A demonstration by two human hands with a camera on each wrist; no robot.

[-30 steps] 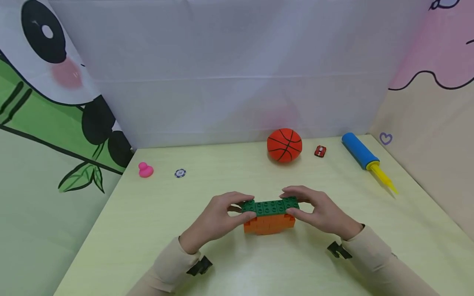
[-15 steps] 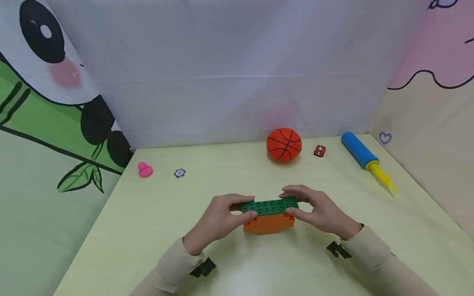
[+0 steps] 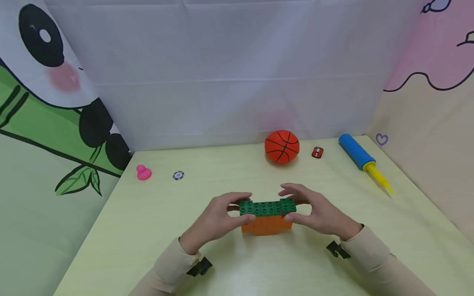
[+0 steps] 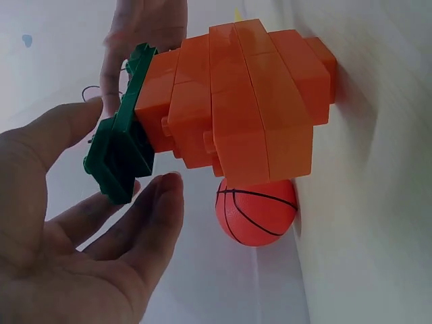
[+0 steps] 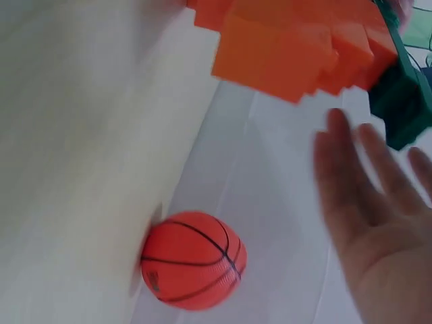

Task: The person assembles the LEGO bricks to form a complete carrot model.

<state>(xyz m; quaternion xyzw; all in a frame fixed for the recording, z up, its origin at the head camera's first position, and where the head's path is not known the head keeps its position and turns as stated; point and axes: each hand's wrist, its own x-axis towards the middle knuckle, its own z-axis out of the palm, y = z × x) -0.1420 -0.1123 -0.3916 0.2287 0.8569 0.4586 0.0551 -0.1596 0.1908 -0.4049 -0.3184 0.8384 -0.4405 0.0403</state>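
A toy brick model (image 3: 267, 224) stands upright on the table, with stepped orange bricks below and a studded green row (image 3: 270, 207) on top. At its left end, my left hand (image 3: 218, 218) pinches the green brick, thumb in front and fingers behind. The left wrist view shows this raised green end (image 4: 111, 158) between thumb and fingers. My right hand (image 3: 318, 211) is around the opposite end, its thumb at the front edge and its fingers lifted behind. In the right wrist view, fingers (image 5: 344, 169) of that hand are blurred, fairly straight and apart from the bricks.
An orange toy basketball (image 3: 282, 146) sits at the back of the table (image 3: 122, 246), beside a small red toy car (image 3: 317, 152). A blue and yellow pump-like toy (image 3: 357, 152) lies at right. Far left are a pink duck-shaped toy (image 3: 143, 172) and a poker chip (image 3: 178, 175).
My right hand's fingers have lifted a little from the back of the green end. The left hand keeps its hold, and the model stays in place while the head view shifts slightly.
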